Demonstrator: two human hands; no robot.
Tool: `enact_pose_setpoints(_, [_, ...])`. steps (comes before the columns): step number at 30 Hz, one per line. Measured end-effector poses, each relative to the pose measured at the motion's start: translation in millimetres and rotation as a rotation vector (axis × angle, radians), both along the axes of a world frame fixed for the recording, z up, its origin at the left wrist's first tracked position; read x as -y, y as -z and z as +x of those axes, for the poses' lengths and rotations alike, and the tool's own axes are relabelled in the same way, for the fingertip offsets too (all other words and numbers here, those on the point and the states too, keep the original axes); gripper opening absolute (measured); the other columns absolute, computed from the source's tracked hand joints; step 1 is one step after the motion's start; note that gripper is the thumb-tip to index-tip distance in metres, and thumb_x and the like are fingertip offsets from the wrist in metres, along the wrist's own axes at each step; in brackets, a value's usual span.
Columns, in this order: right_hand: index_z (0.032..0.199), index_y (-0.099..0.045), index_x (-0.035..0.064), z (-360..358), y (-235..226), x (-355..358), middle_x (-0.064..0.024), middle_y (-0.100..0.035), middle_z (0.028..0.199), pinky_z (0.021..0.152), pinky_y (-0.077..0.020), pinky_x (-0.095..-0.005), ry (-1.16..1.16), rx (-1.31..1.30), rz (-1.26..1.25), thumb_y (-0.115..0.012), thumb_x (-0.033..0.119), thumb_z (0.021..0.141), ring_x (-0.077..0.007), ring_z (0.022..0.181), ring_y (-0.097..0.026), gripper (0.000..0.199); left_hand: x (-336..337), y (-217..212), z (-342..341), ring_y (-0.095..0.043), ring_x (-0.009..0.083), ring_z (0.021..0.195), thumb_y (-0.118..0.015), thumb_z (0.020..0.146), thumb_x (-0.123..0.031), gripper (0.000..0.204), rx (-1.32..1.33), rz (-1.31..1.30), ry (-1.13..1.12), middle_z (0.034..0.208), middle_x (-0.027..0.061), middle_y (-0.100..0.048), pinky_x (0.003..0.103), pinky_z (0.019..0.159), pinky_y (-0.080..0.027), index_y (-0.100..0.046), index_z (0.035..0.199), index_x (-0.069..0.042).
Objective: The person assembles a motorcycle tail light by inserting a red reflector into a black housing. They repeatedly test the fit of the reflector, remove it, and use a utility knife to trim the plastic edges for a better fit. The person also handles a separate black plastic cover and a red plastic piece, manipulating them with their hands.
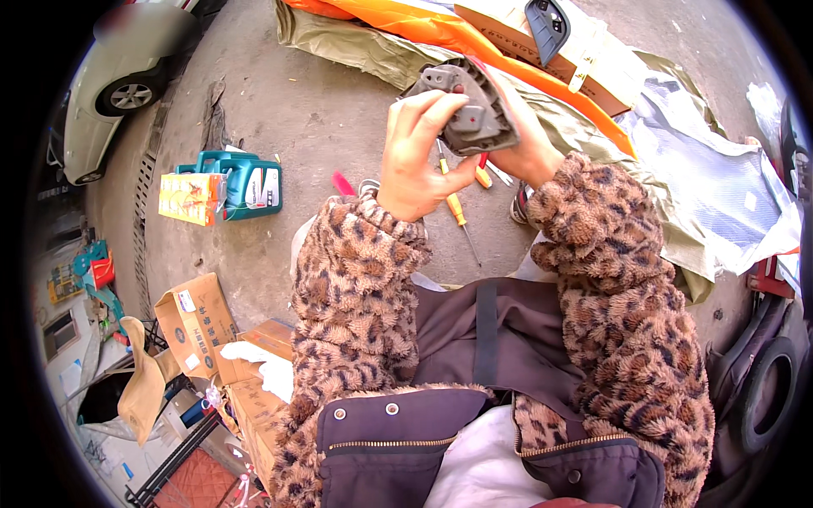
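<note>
A: What do the hands have?

B: Both hold one grey plastic car part (464,106), raised in front of the chest above the concrete ground (313,118). The left hand (417,161) wraps its near side, fingers curled over the top, thumb underneath. The right hand (518,135) clasps the far side from behind, so each grip is closed tight on the part.

A: Anything else in a hand?

B: A red-and-yellow handle (483,172) pokes out under the right hand, but I cannot tell whether that hand holds it. A yellow screwdriver (457,207) lies on the ground just below the hands.

A: And around them?

B: To the left, well apart, a teal oil jug (251,182) stands touching a yellow box (190,197). Cardboard boxes (196,326) sit lower left. Beyond the hands, an orange sheet (474,41) lies over an olive tarp (356,46), with a dark car mirror housing (547,25) on a flat carton. A pale car (127,59) stands at upper left, a tyre (766,385) at the right edge.
</note>
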State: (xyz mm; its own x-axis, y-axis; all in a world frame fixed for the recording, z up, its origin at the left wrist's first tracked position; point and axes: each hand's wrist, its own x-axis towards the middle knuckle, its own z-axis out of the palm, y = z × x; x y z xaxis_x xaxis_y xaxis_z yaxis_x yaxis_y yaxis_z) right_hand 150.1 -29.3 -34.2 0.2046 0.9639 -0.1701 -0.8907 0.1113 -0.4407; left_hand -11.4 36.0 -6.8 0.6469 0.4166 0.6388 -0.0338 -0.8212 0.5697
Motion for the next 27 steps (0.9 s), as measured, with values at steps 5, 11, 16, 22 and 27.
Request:
enact_pose_setpoints(5, [0.111, -0.056, 0.0021, 6, -10, 0, -0.0079, -0.063, 0.089, 0.062, -0.0523, -0.0326, -0.106, 0.222, -0.194, -0.061, 0.029, 0.098, -0.0152, 0.072, -0.06, 0.03, -13, -4, -17, -0.054, 0.0212, 0.121, -0.071, 0.086, -0.01, 0.061, 0.393, -0.957, 0.175, 0.131, 0.0108, -0.054, 0.041, 0.106, -0.042, -0.042, 0.139, -0.003])
enact_pose_setpoints(11, [0.122, -0.052, 0.002, 131, -28, 10, -0.0109, -0.064, 0.096, 0.058, -0.0542, -0.0272, 0.144, 0.783, -0.392, -0.06, 0.033, 0.099, -0.0127, 0.069, -0.061, 0.039, -39, -2, -35, -0.054, 0.0289, 0.122, -0.065, 0.089, -0.032, 0.053, 0.69, -1.487, 0.3, 0.134, 0.0111, -0.057, 0.051, 0.105, -0.042, -0.052, 0.135, -0.007])
enact_pose_setpoints(16, [0.118, -0.052, 0.0065, 291, 38, 56, -0.0082, -0.06, 0.085, 0.05, -0.0468, -0.0293, 0.477, 0.852, -0.88, -0.056, 0.043, 0.099, -0.0137, 0.06, -0.055, 0.041, -42, -8, -58, -0.052, 0.0292, 0.126, -0.059, 0.091, -0.038, 0.055, 0.783, -1.558, 0.312, 0.136, 0.01, -0.057, 0.053, 0.109, -0.036, -0.051, 0.137, -0.009])
enact_pose_setpoints(22, [0.1, -0.065, -0.0063, 370, 110, 113, -0.022, -0.068, 0.085, 0.07, -0.0531, -0.0422, 0.348, 1.613, -1.444, -0.061, 0.036, 0.087, -0.0321, 0.075, -0.068, 0.044, -49, -19, -101, -0.049, 0.0289, 0.13, -0.064, 0.089, -0.037, 0.057, 0.856, -1.511, 0.315, 0.14, 0.0101, -0.055, 0.054, 0.112, -0.031, -0.053, 0.139, -0.01])
enact_pose_setpoints(27, [0.121, -0.057, -0.006, 417, 107, 117, -0.0311, -0.063, 0.118, 0.096, -0.0476, -0.0471, 0.234, 2.036, -1.536, -0.064, 0.04, 0.085, -0.0449, 0.113, -0.061, 0.059, -66, -39, -146, -0.045, 0.0284, 0.135, -0.06, 0.088, -0.039, 0.051, 0.821, -1.445, 0.432, 0.141, 0.0089, -0.056, 0.055, 0.115, -0.025, -0.061, 0.132, -0.014])
